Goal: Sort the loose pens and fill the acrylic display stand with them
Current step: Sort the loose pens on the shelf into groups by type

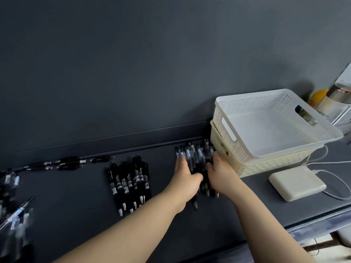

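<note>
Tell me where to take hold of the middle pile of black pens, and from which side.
Squeeze the middle pile across its barrels at mid-length, coming from above with fingers on its left and right flanks. The pens lie side by side, tips towards you, with bare table on both flanks.

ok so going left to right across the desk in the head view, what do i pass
blurred pens at the edge → black pens along the back ledge → middle pen group → left hand → pen pile → right hand → stacked baskets
</note>
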The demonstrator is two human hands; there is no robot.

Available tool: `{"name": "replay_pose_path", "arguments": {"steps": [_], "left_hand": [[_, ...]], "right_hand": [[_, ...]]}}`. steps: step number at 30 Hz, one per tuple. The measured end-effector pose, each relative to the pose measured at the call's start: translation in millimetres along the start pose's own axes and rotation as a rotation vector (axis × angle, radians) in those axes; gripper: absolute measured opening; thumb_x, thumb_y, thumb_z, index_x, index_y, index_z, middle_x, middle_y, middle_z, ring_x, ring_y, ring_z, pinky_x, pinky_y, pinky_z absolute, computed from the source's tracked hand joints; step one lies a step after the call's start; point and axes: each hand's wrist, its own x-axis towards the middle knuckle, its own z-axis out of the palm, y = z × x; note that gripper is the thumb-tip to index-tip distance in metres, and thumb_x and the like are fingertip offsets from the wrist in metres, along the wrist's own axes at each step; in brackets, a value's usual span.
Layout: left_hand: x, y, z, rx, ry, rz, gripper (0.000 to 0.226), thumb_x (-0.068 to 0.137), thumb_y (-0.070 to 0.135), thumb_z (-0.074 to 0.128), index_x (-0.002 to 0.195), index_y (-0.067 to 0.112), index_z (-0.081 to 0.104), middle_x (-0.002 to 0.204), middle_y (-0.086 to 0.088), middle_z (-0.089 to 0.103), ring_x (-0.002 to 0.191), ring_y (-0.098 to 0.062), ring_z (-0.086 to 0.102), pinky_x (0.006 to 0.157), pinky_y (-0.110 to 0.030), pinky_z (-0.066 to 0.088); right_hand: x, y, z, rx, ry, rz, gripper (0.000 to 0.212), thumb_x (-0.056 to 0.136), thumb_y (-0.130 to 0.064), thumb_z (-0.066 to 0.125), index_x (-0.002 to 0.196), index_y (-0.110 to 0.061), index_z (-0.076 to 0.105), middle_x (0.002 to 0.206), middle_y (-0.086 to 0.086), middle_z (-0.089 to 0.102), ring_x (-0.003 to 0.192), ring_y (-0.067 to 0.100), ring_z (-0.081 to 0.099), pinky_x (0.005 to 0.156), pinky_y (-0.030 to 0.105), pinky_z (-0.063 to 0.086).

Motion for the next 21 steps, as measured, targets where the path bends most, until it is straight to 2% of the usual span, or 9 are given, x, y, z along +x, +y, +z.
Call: {"name": "replay_pose_path", "arguments": {"steps": [2, 5, 9, 12, 16, 19, 21], "left_hand": [[-2.2, -0.5, -8.9, 0.272, -0.119, 0.017, 0.100, 0.086, 0.022, 0.064, 0.149, 0.024, -0.013, 0.155, 0.008, -0.027, 0.145, -0.012, -0.006, 0.113, -0.027, 0.010], [-6.8, -0.2, -27.3, 0.698, -0.280, 0.042, 0.121, 0.074, 0.039, 0.077, 0.148, 0.024, -0.018, 0.147, 0.005, -0.041, 0.145, -0.015, -0.007, 0.117, -0.030, 0.013], [-9.1, -4.3, -31.7, 0.909, -0.275, 0.113, 0.130, 0.067, 0.045, 0.081, 0.146, 0.028, -0.021, 0.142, 0.005, -0.049, 0.146, -0.017, -0.009, 0.117, -0.032, 0.020], [-8.6, -6.1, -27.2, 0.977, -0.220, 0.161, 0.123, 0.071, 0.046, 0.077, 0.148, 0.027, -0.017, 0.147, 0.002, -0.043, 0.146, -0.020, -0.005, 0.115, -0.034, 0.024], [-4.3, -5.5, -27.9, 1.002, -0.217, 0.213, 0.103, 0.085, 0.042, 0.064, 0.149, 0.023, -0.014, 0.154, -0.001, -0.031, 0.146, -0.019, -0.009, 0.116, -0.036, 0.018], [-3.5, -7.5, -27.1, 1.003, -0.161, 0.265, 0.079, 0.096, 0.031, 0.049, 0.151, 0.020, -0.008, 0.157, -0.003, -0.023, 0.147, -0.021, -0.002, 0.116, -0.036, 0.020], [-5.4, -8.3, -24.2, 1.006, -0.145, 0.277, 0.076, 0.097, 0.030, 0.046, 0.151, 0.020, -0.007, 0.157, -0.005, -0.020, 0.147, -0.023, 0.000, 0.115, -0.035, 0.021]], "right_hand": [[0.8, 3.3, -1.8, -0.008, -0.010, -0.015, 0.030, 0.095, -0.009, 0.037, 0.122, 0.004, 0.040, 0.127, 0.023, 0.047, 0.117, 0.035, 0.047, 0.092, 0.033, 0.035], [-3.4, 3.4, -5.4, -0.001, -0.022, -0.055, 0.042, 0.097, -0.013, 0.038, 0.137, 0.001, 0.033, 0.145, 0.019, 0.034, 0.134, 0.030, 0.034, 0.103, 0.025, 0.024], [-3.6, 1.9, -8.4, -0.021, -0.038, -0.081, 0.052, 0.099, -0.021, 0.039, 0.145, -0.002, 0.023, 0.154, 0.015, 0.020, 0.142, 0.025, 0.019, 0.108, 0.021, 0.015], [0.2, -0.7, -7.3, -0.032, -0.055, -0.097, 0.056, 0.099, -0.024, 0.039, 0.148, -0.005, 0.018, 0.157, 0.014, 0.010, 0.145, 0.019, 0.009, 0.111, 0.020, 0.008], [4.3, -4.5, -5.0, -0.020, -0.055, -0.121, 0.057, 0.099, -0.023, 0.040, 0.148, -0.007, 0.016, 0.157, 0.014, 0.005, 0.146, 0.020, 0.005, 0.109, 0.017, 0.004], [4.1, -5.7, -2.5, -0.045, -0.037, -0.141, 0.057, 0.098, -0.020, 0.040, 0.148, -0.007, 0.017, 0.157, 0.014, 0.005, 0.146, 0.021, 0.005, 0.111, 0.019, 0.003], [3.3, -6.2, 0.1, -0.087, -0.018, -0.143, 0.056, 0.098, -0.019, 0.040, 0.148, -0.007, 0.017, 0.157, 0.016, 0.006, 0.146, 0.024, 0.006, 0.114, 0.024, 0.004]]}}
